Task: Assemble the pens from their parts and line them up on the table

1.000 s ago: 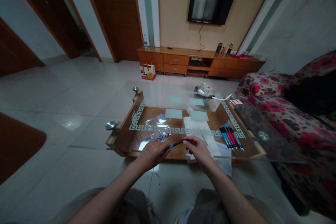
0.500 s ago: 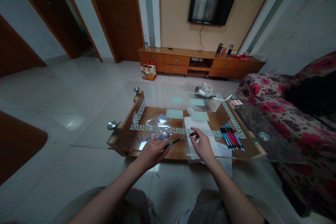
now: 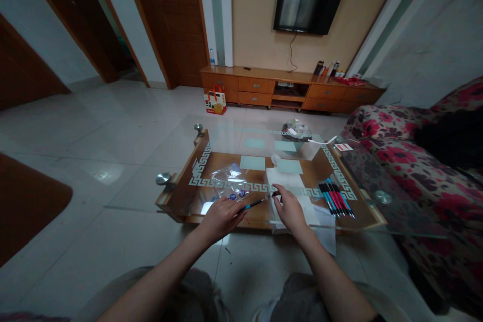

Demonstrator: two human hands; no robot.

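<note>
Home living room: wall-mounted TV (image 3: 309, 4) above a wooden cabinet (image 3: 290, 88), floral sofa (image 3: 415, 161) at right, glass coffee table (image 3: 264, 161), tiled floor (image 3: 94, 136).

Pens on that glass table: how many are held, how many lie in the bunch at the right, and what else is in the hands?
Blue-and-black pen in the left hand: 1
Small dark pen cap in the right hand: 1
Red, blue and black pens lying in a bunch on the glass table: about 6, they overlap
Total: about 8
</note>
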